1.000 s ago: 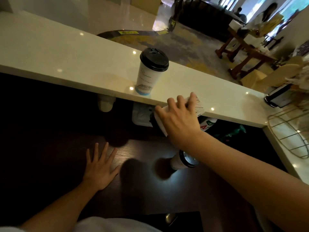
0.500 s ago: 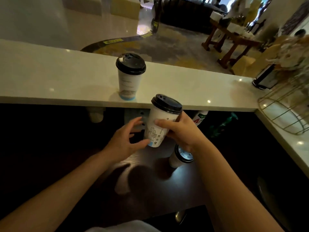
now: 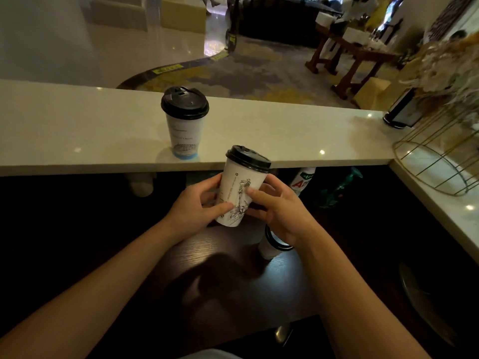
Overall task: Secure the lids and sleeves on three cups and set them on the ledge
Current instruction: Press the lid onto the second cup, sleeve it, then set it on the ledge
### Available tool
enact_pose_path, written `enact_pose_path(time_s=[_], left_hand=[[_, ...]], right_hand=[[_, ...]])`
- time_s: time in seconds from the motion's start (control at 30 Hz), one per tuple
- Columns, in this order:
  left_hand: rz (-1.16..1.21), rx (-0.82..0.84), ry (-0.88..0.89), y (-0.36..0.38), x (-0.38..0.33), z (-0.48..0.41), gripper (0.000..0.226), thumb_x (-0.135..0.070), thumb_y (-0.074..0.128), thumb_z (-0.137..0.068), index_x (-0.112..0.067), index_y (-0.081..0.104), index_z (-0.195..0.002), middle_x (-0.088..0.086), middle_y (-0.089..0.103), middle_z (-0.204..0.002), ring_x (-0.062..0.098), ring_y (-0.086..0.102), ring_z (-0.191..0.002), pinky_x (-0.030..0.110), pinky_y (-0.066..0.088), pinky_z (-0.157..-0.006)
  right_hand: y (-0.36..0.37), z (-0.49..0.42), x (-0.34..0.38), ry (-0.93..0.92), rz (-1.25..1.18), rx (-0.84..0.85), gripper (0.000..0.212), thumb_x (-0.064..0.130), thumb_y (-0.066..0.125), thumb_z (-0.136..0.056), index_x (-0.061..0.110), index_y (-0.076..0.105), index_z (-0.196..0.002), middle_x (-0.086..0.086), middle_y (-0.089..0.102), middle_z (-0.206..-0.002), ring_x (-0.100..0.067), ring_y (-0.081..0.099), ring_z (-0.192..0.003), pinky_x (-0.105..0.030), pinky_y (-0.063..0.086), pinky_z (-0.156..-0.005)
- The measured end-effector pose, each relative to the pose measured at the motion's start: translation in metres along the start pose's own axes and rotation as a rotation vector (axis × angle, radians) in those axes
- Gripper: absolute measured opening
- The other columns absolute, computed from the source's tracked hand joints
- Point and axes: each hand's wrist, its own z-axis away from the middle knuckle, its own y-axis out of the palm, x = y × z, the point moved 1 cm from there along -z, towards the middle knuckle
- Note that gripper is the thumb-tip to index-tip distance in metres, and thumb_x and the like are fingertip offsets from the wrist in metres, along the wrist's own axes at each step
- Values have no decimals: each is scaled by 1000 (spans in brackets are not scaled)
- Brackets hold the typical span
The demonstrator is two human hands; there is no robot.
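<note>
A white paper cup with a black lid (image 3: 184, 125) stands upright on the pale stone ledge (image 3: 285, 130). I hold a second white cup (image 3: 239, 187), black-lidded with a line drawing on its side, tilted slightly right, just below the ledge's front edge. My left hand (image 3: 199, 208) grips its left side and my right hand (image 3: 277, 211) its right side. A third white cup (image 3: 269, 248) stands on the dark wooden counter (image 3: 207, 268), partly hidden behind my right wrist; I see only its dark rim.
A gold wire basket (image 3: 438, 161) and a dark device (image 3: 399, 115) sit at the ledge's right end. Bottles (image 3: 303, 180) and a white object (image 3: 141, 183) lie in shadow under the ledge. A metal bowl (image 3: 425, 301) sits low right.
My left hand lifted off the counter and closed on the cup's left side. My right hand brought the cup from lying under the ledge to nearly upright between both hands.
</note>
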Motion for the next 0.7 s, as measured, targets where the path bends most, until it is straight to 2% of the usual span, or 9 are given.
enact_pose_path(time_s=[0.07,0.23,0.37,0.43,0.57,0.63,0.7], left_hand=[[43,38,1,-5,-4,-1,65,0,69,-84,-18,45,-141,-9,65,-122,2,64,-112,23,54,-90],[96,62,-13,-12,-7,-7,62,-3,67,-86,-13,46,-143,1,63,-134,14,61,-121,39,50,-102],[135,6,19,-6,-15,-7,64,2,69,-83,-20,46,-139,-1,63,-130,13,65,-115,37,53,-98],[86,-83,53,-2,-17,-9,67,-2,74,-80,-28,47,-136,-5,64,-127,11,66,-112,38,55,-95],[-106,-372,149,14,-17,-13,77,-18,83,-74,-27,46,-140,-4,59,-132,9,61,-115,35,57,-91],[-250,-501,257,26,-19,-15,73,-19,81,-74,-23,46,-138,-2,56,-130,15,58,-116,38,56,-91],[-367,-580,316,35,-21,-18,71,-18,79,-74,-21,46,-136,2,53,-128,21,55,-116,45,53,-92]], right_hand=[[-4,-1,3,-10,-10,10,40,-2,62,-94,12,61,-131,-14,70,-126,-28,70,-116,-47,58,-95],[-9,-2,11,-40,-12,5,39,-5,60,-94,13,64,-129,-14,68,-127,-27,71,-112,-43,58,-90],[-7,-5,11,-70,12,-34,43,-4,61,-95,12,60,-134,-12,69,-128,-27,70,-114,-44,58,-93],[-1,-6,13,-96,41,-57,44,-4,61,-95,16,61,-134,-10,68,-129,-24,72,-111,-43,59,-92],[15,-8,17,-140,98,-70,39,-3,64,-93,25,67,-120,-3,72,-120,-16,76,-100,-35,62,-85],[21,-12,17,-163,109,-99,33,1,71,-90,17,68,-118,-5,76,-113,-19,76,-101,-41,61,-90],[26,-19,18,-186,95,-136,37,5,77,-86,10,65,-121,-7,76,-111,-21,75,-102,-46,60,-93]])
